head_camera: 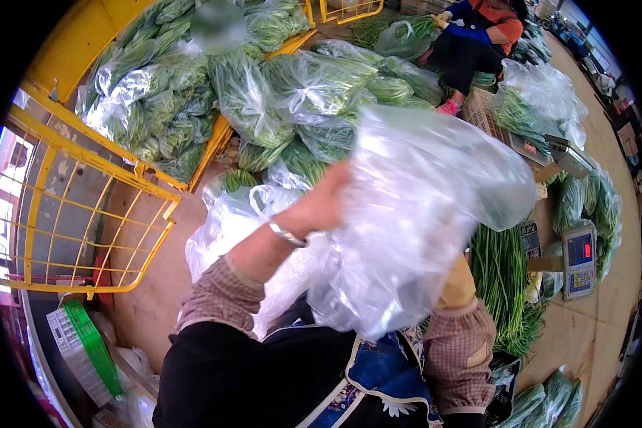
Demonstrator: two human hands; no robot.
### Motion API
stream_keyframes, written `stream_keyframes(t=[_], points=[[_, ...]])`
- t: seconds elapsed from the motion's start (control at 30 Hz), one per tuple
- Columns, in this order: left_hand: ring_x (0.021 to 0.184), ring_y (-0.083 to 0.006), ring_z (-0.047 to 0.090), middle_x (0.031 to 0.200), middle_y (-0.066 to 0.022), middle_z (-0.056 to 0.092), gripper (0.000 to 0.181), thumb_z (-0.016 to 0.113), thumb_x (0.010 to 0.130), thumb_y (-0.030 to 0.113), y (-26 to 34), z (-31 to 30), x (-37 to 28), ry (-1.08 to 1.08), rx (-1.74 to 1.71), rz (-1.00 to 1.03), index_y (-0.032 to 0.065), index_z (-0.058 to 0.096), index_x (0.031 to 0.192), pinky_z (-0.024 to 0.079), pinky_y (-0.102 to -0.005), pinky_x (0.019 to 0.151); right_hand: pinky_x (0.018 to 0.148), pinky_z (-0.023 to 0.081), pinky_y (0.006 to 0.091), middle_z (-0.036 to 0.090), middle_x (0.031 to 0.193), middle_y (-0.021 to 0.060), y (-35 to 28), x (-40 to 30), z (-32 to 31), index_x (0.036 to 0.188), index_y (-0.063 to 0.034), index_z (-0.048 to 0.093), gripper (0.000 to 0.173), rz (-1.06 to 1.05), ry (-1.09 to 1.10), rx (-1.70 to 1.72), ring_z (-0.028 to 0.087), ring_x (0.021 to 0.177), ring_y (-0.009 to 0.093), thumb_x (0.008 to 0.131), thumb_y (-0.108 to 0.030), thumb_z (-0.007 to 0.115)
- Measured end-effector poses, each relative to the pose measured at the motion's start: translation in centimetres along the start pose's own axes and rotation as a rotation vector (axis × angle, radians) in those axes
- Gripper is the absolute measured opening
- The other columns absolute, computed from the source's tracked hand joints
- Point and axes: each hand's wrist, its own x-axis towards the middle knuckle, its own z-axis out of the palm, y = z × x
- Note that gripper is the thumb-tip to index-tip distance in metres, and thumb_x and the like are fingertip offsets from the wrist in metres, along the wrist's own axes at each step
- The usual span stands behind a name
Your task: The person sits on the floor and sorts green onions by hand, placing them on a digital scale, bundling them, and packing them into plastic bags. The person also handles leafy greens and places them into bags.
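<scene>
My left hand [321, 206], bare and with a metal bangle at the wrist, is closed on the edge of a clear plastic bag [406, 224]. The bag is puffed out in front of my chest and partly blurred. My right hand [457, 283] wears a yellowish glove and is mostly hidden behind the bag; its fingers do not show. More clear plastic bags [219, 230] lie under my left forearm. Long green stalks [497, 278] lie to the right of the bag, beside a digital scale display [579, 262] with lit red digits.
Bagged green stalks [321, 80] are heaped ahead and inside a yellow metal cage [101, 214] at the left. A person [476, 37] sits at the upper right near a plastic crate [479, 109] and a second scale head [570, 155]. A green and white box [83, 348] stands lower left.
</scene>
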Motion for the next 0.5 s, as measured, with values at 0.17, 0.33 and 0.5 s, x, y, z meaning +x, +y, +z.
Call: stream_keyframes(t=[0.17, 0.33, 0.5], points=[[0.093, -0.02, 0.054, 0.101, -0.0104, 0.057, 0.049, 0.062, 0.068, 0.013, 3.7, -15.3, -9.1, 0.629, 0.181, 0.114, -0.0002, 0.047, 0.112, 0.044, -0.031, 0.081, 0.092, 0.034, 0.0281, 0.044, 0.124, 0.0057, 4.5, 4.7, 4.0, 0.12, -0.0051, 0.044, 0.046, 0.138, -0.029, 0.256, 0.041, 0.112, 0.015, 0.076, 0.001, 0.056], [0.089, -0.0237, 0.056, 0.096, -0.0123, 0.057, 0.039, 0.056, 0.073, 0.011, 5.4, -21.7, -17.0, 0.912, 0.694, 0.052, -0.001, 0.048, 0.108, 0.045, -0.0312, 0.077, 0.093, 0.035, 0.0311, 0.044, 0.124, 0.0101, 18.3, 3.2, 5.2, 0.125, -0.0022, 0.038, 0.054, 0.08, -0.222, -0.516, 0.046, 0.11, 0.02, 0.076, -0.01, 0.059], [0.085, -0.0314, 0.055, 0.09, -0.0152, 0.057, 0.038, 0.059, 0.069, 0.009, 4.0, -16.9, -16.3, 0.716, 1.107, -0.114, -0.0017, 0.05, 0.105, 0.044, -0.0336, 0.074, 0.094, 0.033, 0.0339, 0.041, 0.124, 0.0179, 20.8, 1.1, 9.0, 0.129, -0.0031, 0.03, 0.072, -0.073, -0.492, -1.204, 0.044, 0.112, 0.03, 0.071, -0.033, 0.061]])
